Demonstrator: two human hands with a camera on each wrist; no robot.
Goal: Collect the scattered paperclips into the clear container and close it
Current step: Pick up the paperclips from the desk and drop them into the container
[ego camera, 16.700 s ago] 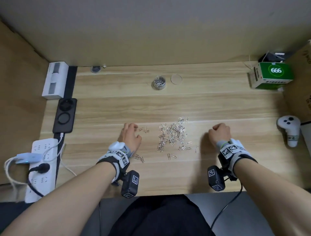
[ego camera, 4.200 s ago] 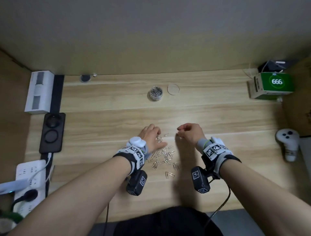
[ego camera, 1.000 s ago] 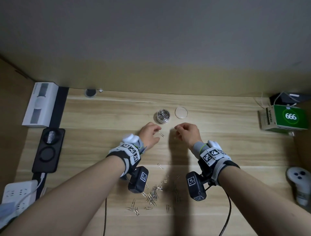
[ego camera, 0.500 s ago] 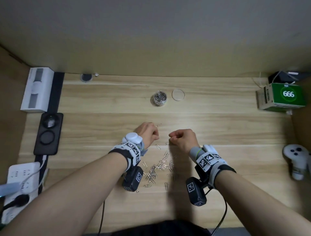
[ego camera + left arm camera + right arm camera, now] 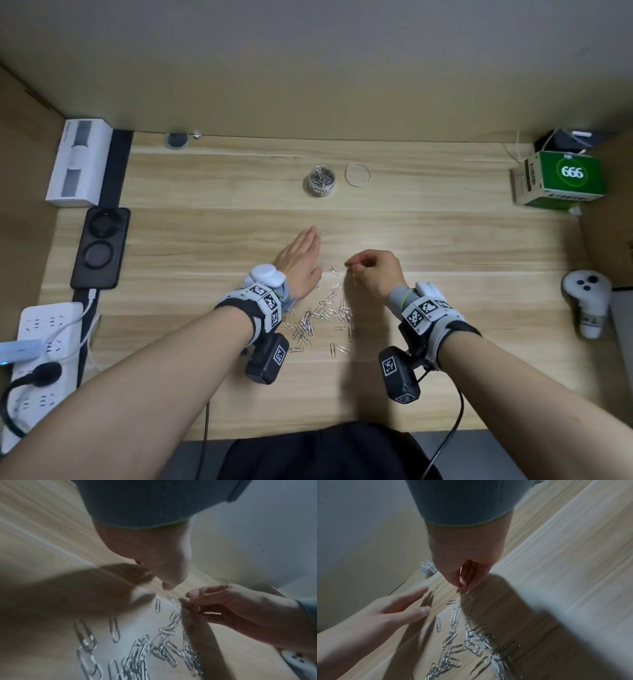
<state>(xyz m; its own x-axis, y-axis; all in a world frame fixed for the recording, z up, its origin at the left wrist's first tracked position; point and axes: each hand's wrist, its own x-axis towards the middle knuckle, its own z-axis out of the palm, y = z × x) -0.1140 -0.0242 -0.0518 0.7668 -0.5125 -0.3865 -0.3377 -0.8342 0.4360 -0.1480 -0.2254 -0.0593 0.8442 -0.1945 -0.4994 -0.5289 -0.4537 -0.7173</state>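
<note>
- Wooden worktop (image 5: 445, 240) is carrying the clear container (image 5: 321, 181), part filled, lid (image 5: 357, 174) off beside it, both well apart from my hands.
- Left hand (image 5: 301, 263) is now flattening out, fingers straight, reaching for a stray clip (image 5: 321, 232); half a second ago it was curled.
- Right hand (image 5: 373, 274) is staying pinched; contents, cannot tell.
- Scattered paperclips (image 5: 322, 315) are still piled near me, so collecting is far from done.

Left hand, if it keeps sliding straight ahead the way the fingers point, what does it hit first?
Probably the lone paperclip lying just past the left hand's fingertips. Beyond that, the same line runs roughly toward the clear container farther back, though depth is hard to judge.
</note>
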